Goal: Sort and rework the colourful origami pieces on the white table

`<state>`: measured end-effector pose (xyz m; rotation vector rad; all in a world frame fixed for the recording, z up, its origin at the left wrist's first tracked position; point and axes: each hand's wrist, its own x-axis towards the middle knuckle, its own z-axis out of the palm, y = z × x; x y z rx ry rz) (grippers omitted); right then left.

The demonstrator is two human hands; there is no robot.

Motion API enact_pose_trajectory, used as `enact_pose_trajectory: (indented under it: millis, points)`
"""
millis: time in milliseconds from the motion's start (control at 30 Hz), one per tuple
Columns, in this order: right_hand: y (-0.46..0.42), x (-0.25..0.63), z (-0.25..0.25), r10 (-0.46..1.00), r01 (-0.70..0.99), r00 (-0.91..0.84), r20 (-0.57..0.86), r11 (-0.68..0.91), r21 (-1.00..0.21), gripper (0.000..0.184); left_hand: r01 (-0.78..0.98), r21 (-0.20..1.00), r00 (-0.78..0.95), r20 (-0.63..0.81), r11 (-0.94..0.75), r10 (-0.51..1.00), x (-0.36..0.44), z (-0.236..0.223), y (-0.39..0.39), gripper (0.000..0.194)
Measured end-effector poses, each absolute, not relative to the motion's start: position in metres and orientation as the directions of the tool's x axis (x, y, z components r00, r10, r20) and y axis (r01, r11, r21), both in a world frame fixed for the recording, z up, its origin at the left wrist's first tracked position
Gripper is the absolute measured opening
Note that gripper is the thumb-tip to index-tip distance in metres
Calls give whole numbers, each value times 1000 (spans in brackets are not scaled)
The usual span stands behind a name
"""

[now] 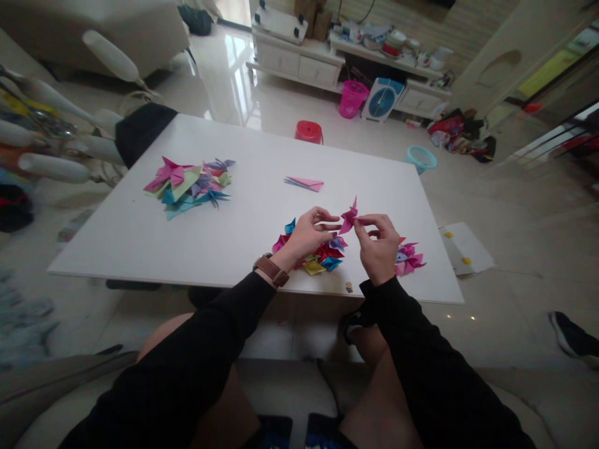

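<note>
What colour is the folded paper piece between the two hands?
The folded paper piece is pink, seen in the head view.

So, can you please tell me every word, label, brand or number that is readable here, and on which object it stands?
No text is readable here.
Small sticker on the white table: too small.
Wristwatch: no readable dial.
Blue-and-white fan: any brand too blurred.
White flat object on the floor: yellow marks, no legible words.

Folded pink paper crane (349, 219), matt.
</note>
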<state>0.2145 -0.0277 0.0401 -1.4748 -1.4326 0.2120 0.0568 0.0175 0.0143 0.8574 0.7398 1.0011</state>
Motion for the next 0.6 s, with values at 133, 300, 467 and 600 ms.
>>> enact_pose_trajectory:
  millis: [133,300,467,600]
  points:
    - [-27,223,37,794,738,100,599,345,-580,5,-396,874,412,-104,281,905,41,19,30,45]
    - [-27,227,33,797,763,-31,603,409,-500,11,-290,947,586,58,141,808,31,20,34,53]
    - [-28,225,33,790,743,-97,605,462,-484,12,-198,979,668,174,-52,724,35,22,28,40]
    - [-28,223,35,797,728,-98,597,466,-503,12,-145,981,631,194,-132,751,38,22,27,29]
